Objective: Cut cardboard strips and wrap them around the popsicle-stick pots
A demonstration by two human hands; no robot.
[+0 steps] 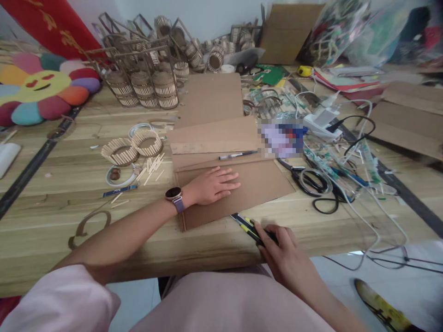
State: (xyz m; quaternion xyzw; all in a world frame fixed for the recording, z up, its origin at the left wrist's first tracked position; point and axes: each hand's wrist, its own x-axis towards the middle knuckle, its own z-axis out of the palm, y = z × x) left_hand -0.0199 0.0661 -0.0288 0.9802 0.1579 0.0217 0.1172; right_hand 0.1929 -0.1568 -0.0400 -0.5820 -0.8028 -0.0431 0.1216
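My left hand (215,185), with a watch (174,195) on its wrist, lies flat with fingers spread on a brown cardboard piece (258,182) near the table's front edge. To the right, my right hand (280,246) holds a black and yellow utility knife (249,229). The knife's tip is at the cardboard's lower edge. Just behind that piece lie a pen (238,155) and a larger folded cardboard sheet (214,133).
Left on the wooden table (145,240) are two stick rings (147,142), loose sticks (151,167) and tape rolls. Black scissors (294,169), cables and a power strip (321,124) lie right. Small baskets (141,87) and a flower cushion (44,87) stand behind.
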